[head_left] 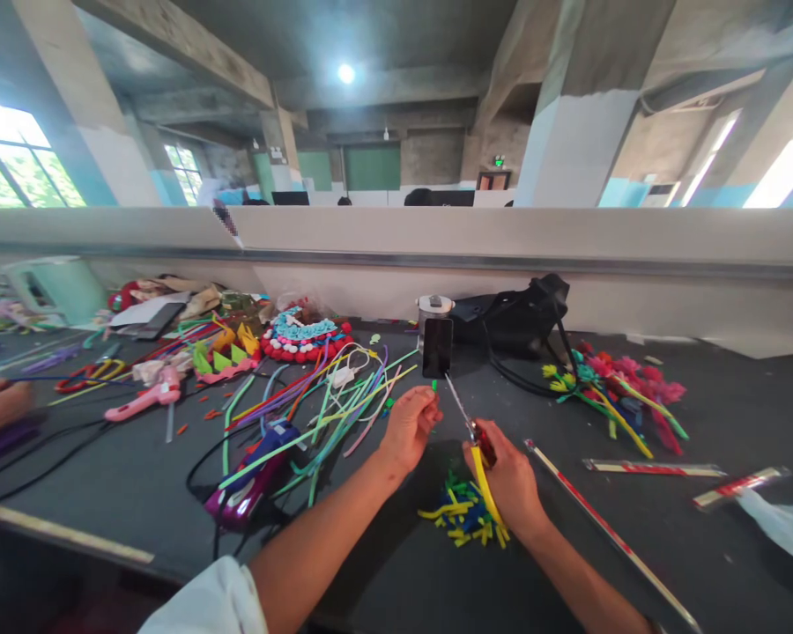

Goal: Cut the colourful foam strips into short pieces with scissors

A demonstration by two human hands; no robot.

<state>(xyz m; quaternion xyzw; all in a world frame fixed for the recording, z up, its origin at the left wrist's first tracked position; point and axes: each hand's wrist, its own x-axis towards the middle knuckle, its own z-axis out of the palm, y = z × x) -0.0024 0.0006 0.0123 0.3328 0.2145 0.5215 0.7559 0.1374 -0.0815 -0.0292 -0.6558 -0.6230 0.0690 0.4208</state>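
Observation:
My left hand (pixel 406 427) is closed in a pinch on a short green pipe cleaner (pixel 434 386), whose tip sticks up above the fingers. My right hand (pixel 507 482) is wrapped round a pair of scissors (pixel 460 403) with yellow and red handles. Their blades point up and away, just right of the green tip, and do not appear to touch it. On the dark table below both hands lies a pile of short cut pieces (pixel 461 509) in yellow, green and blue. A phone (pixel 437 348) stands upright beyond the blades, in front of a lidded cup (pixel 434 305).
Left lie long pipe cleaners (pixel 330 414), a purple-blue corded tool (pixel 255 475), a pink glue gun (pixel 149 396) and another person's hand (pixel 1 407). Right are a black bag (pixel 519 317), fuzzy flowers (pixel 641 387) and wrapped sticks (pixel 654 468). A low partition (pixel 502 238) stands behind.

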